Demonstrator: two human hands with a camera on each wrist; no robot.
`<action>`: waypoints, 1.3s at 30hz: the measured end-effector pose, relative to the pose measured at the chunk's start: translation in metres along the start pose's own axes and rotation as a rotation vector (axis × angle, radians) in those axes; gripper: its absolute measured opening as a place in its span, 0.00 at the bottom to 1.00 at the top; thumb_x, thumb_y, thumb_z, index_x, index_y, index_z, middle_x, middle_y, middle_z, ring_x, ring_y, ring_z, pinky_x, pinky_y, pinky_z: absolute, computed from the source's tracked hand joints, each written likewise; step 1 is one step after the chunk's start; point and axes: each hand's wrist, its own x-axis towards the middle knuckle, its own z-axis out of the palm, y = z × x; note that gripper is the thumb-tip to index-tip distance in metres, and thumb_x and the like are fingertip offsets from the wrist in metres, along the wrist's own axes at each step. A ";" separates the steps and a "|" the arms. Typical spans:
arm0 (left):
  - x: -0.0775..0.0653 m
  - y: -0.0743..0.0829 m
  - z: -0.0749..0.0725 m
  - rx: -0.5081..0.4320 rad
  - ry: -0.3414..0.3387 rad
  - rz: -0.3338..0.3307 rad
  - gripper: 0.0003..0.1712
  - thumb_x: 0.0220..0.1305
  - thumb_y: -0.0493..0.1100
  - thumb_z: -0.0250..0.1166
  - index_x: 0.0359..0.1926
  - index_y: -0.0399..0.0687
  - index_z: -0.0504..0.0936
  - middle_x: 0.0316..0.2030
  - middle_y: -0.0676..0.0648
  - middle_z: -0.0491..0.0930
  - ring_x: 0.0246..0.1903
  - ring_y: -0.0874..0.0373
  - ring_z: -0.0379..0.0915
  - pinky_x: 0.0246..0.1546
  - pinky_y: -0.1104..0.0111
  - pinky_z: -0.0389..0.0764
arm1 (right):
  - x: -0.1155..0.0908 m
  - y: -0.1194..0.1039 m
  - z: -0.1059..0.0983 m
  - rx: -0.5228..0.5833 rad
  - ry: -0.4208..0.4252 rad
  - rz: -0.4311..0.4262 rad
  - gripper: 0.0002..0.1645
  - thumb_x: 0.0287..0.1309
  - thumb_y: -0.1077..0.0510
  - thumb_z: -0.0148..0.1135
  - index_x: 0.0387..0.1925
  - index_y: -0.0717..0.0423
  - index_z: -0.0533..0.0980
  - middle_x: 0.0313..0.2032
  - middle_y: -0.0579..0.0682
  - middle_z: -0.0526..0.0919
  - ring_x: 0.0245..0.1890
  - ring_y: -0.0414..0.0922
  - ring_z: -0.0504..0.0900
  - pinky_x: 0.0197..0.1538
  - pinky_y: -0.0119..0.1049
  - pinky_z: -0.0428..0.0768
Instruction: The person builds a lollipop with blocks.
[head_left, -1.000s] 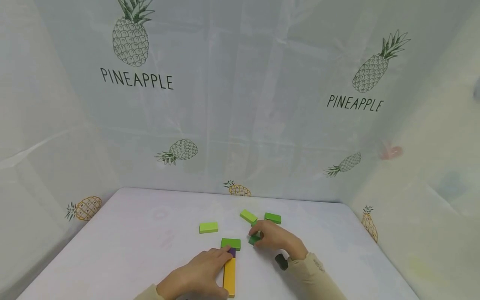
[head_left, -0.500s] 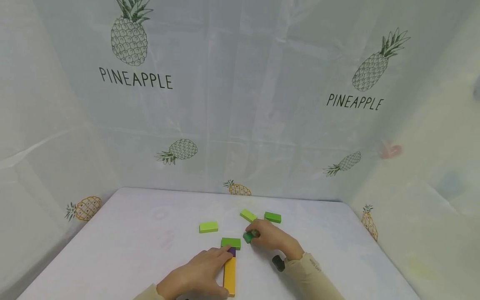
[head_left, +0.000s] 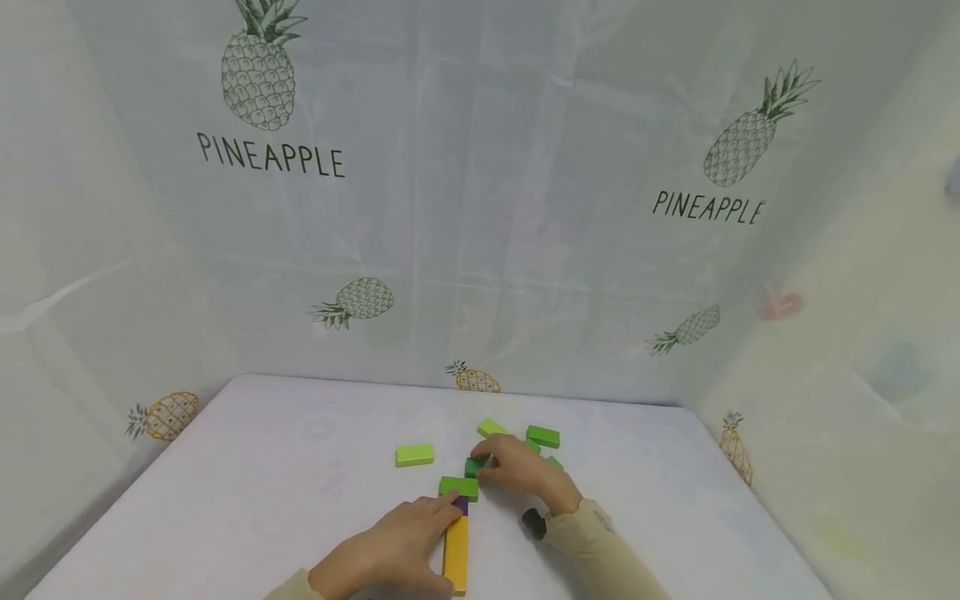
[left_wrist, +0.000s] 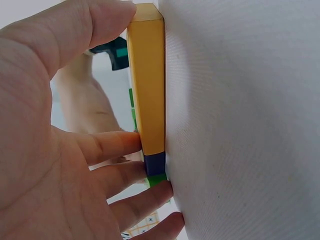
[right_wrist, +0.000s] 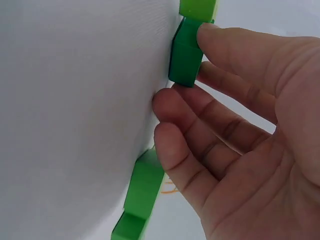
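A long yellow block [head_left: 455, 557] lies end-on to a small purple block [head_left: 461, 506], with a green block [head_left: 457, 487] crosswise at its far end. My left hand [head_left: 397, 537] touches this row from the left; its thumb is at the yellow block's near end and its fairly straight fingers reach along the side. With thumb and fingers my right hand [head_left: 525, 471] pinches a dark green block [right_wrist: 185, 57]. In the right wrist view that block stands right at a brighter green block [right_wrist: 198, 9]. The right hand covers part of the dark green block in the head view.
A lime block [head_left: 414, 455] lies left of the dark green block. Behind the right hand are another lime block [head_left: 491, 427] and a green block [head_left: 543, 436], with further green pieces partly hidden. A printed pineapple curtain [head_left: 480, 208] walls the back of the white table [head_left: 262, 483].
My right hand has carried the dark green block left, up to the crosswise green block, uncovering green pieces behind it. My left hand stays on the yellow and purple row.
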 end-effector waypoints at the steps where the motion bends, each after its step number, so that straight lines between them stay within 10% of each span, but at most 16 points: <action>1: 0.000 -0.001 0.000 0.003 0.002 0.003 0.49 0.41 0.71 0.69 0.64 0.59 0.69 0.67 0.49 0.64 0.63 0.51 0.63 0.58 0.49 0.70 | 0.002 -0.001 0.001 0.000 -0.005 0.013 0.16 0.58 0.57 0.65 0.49 0.53 0.81 0.42 0.40 0.83 0.41 0.37 0.78 0.48 0.32 0.78; 39: 0.000 -0.004 0.000 0.013 0.008 0.048 0.49 0.43 0.70 0.68 0.65 0.55 0.68 0.67 0.49 0.64 0.63 0.52 0.62 0.57 0.50 0.71 | 0.025 -0.016 0.015 0.003 -0.033 -0.042 0.14 0.61 0.54 0.62 0.49 0.50 0.81 0.36 0.35 0.80 0.35 0.32 0.74 0.41 0.27 0.76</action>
